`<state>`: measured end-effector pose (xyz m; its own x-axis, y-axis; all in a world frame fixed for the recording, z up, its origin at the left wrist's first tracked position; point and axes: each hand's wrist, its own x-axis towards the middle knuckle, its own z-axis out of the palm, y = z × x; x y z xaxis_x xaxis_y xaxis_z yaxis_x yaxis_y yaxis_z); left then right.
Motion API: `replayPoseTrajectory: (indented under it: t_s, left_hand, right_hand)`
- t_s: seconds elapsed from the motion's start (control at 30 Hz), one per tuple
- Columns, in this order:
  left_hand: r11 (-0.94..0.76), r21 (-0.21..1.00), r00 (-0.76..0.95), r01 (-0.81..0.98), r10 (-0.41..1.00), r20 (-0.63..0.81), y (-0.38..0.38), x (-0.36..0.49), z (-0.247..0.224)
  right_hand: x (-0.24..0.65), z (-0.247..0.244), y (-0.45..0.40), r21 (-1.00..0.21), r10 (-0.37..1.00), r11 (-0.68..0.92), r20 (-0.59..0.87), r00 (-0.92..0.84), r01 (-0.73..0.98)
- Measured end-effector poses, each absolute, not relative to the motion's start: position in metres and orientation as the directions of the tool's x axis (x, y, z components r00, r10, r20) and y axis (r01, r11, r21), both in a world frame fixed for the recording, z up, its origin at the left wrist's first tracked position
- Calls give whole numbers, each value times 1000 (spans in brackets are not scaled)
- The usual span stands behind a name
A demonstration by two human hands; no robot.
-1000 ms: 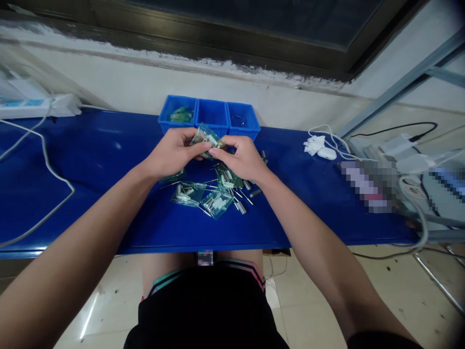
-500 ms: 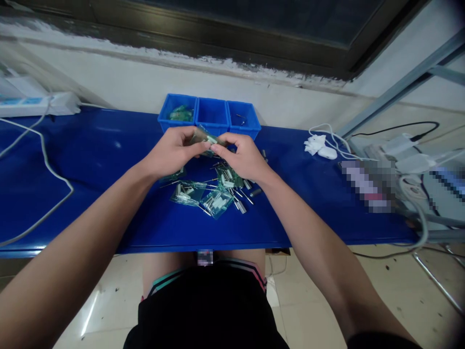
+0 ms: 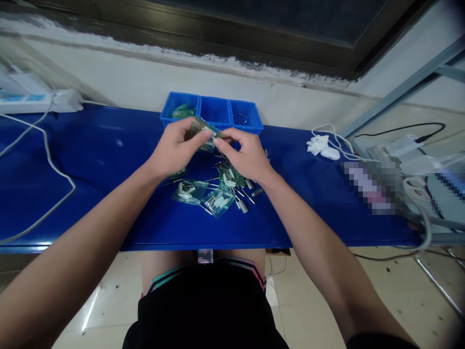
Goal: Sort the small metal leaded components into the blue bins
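Between them, my left hand (image 3: 178, 148) and my right hand (image 3: 247, 152) pinch a small clear plastic bag (image 3: 208, 130), raised over the table just in front of the blue bins. Small pale parts show dimly through its film. Below my hands lie more filled plastic bags (image 3: 189, 191), (image 3: 219, 200) with white and metal pieces inside. Loose metal rods and cylindrical parts (image 3: 241, 207) are scattered around and under these bags. My right hand partly covers the back of the pile.
Three joined blue bins (image 3: 215, 110) stand against the wall; the left one holds plastic bags, the right one a few small metal parts. A white power strip (image 3: 39, 103) is at the left. White cables, a white case (image 3: 330, 153) and a blurred-out flat object (image 3: 368, 186) lie at the right.
The bag held in both hands is lifted slightly and shows more of its film. My fingers have shifted a little along it. The pile on the table looks the same.
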<state>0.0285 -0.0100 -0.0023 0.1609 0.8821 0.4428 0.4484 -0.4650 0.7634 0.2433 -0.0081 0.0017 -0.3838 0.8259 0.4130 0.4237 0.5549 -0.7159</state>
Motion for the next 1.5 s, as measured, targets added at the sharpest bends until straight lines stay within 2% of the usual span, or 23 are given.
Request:
replayPoseTrajectory:
  t_s: [0.13,0.2,0.23,0.3,0.33,0.4,0.47,0.5,0.6,0.77,0.9,1.1,1.23,1.33,1.5]
  left_hand:
    - [-444,704,31,554,856,515,-5,25,26]
    - [-470,579,33,666,794,607,4,22,44]
    - [-445,487,7,752,744,669,10,20,51]
    - [-339,329,25,881,729,684,21,16,58]
    - [-283,279,45,918,771,635,26,15,57]
    - [-225,167,132,960,889,438,36,12,47]
    - [-249,34,232,968,940,252,45,10,31]
    - [-256,2,249,967,946,209,49,8,22]
    - [-263,25,251,964,941,225,56,4,5]
    - [-391,94,301,916,822,484,35,3,5]
    - [-503,158,312,850,721,619,3,11,8]
    - [-615,268,353,742,698,624,-11,16,2]
    - [-652,304,434,694,717,546,-5,15,-3]
    - [-666,311,492,678,725,482,-1,14,-8]
    - [-687,313,521,656,711,472,3,18,-13]
  right_hand:
    - [247,0,-6,-725,832,548,421,-361,417]
    - [250,-2,-4,-654,824,561,384,-416,507]
    - [252,-4,-4,-598,820,568,355,-448,565]
    - [253,-7,-4,-477,821,570,296,-489,669]
    - [254,-9,-5,-430,827,562,270,-493,707]
    - [253,-11,-6,-383,845,534,220,-488,753]
    - [251,-11,-7,-369,858,512,171,-485,775]
    - [250,-11,-8,-366,860,507,149,-488,781]
    - [246,-11,-9,-359,860,503,112,-499,786]
    - [241,-15,-9,-369,856,513,159,-491,775]
    - [238,-15,-8,-333,844,535,181,-504,776]
    - [236,-17,-7,-327,829,559,233,-508,762]
    - [236,-18,-5,-403,789,610,392,-473,682]
    - [231,-15,-4,-532,753,653,533,-386,538]
    - [225,-16,0,-744,779,622,554,-292,246]
